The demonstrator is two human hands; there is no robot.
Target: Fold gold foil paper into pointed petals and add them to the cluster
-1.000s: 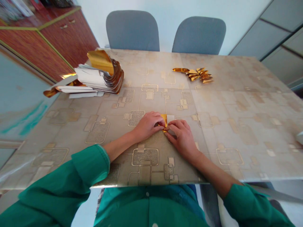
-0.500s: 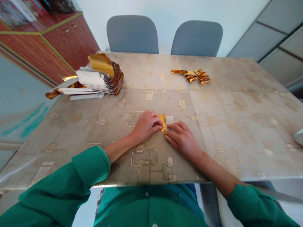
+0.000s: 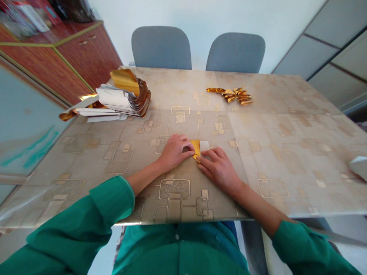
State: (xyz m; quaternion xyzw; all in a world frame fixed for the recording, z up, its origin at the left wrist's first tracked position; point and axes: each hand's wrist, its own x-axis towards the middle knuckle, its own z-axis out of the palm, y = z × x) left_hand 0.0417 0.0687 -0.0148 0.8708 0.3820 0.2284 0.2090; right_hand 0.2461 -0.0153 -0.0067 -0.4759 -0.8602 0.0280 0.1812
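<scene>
A small sheet of gold foil paper (image 3: 196, 146) lies on the table in front of me, with a white strip (image 3: 204, 145) at its right side. My left hand (image 3: 177, 149) is closed at the sheet's left edge, thumb and fingers pinching it. My right hand (image 3: 218, 166) rests at its lower right corner, fingertips pressed on the foil's near edge, which looks folded. The fingers partly cover the sheet, so its full shape is hidden.
A stack of gold and white paper (image 3: 120, 97) stands at the back left. Folded gold pieces (image 3: 235, 95) lie at the back right. A whitish object (image 3: 359, 166) sits at the right edge. Two grey chairs (image 3: 162, 47) stand behind the patterned table (image 3: 160, 88).
Both hands stay at the foil sheet with only slight finger shifts; a little more gold shows between them. The whole view has tilted slightly, lowering the background.
</scene>
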